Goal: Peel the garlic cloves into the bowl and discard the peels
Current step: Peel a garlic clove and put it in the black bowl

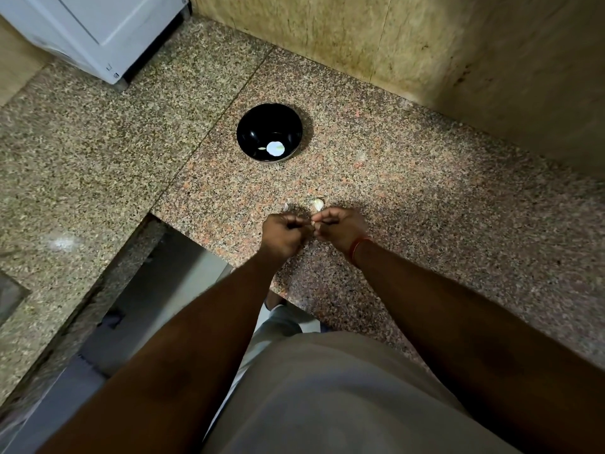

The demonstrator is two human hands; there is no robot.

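A black bowl (pixel 252 126) stands on the speckled granite counter (pixel 409 198), with a white peeled garlic clove (pixel 275 148) and a small pale bit inside. Below it my left hand (pixel 283 235) and my right hand (pixel 340 227) meet fingertip to fingertip, both with curled fingers pinching one small garlic clove (pixel 312 224), mostly hidden between them. A loose garlic clove (pixel 318 204) lies on the counter just above my right hand. A small pale peel (pixel 286 207) lies above my left hand.
A stone wall (pixel 425 44) rises behind and to the right of the counter. A white appliance (pixel 98 27) stands at the top left. The counter edge steps down at the left of my arms, with floor below.
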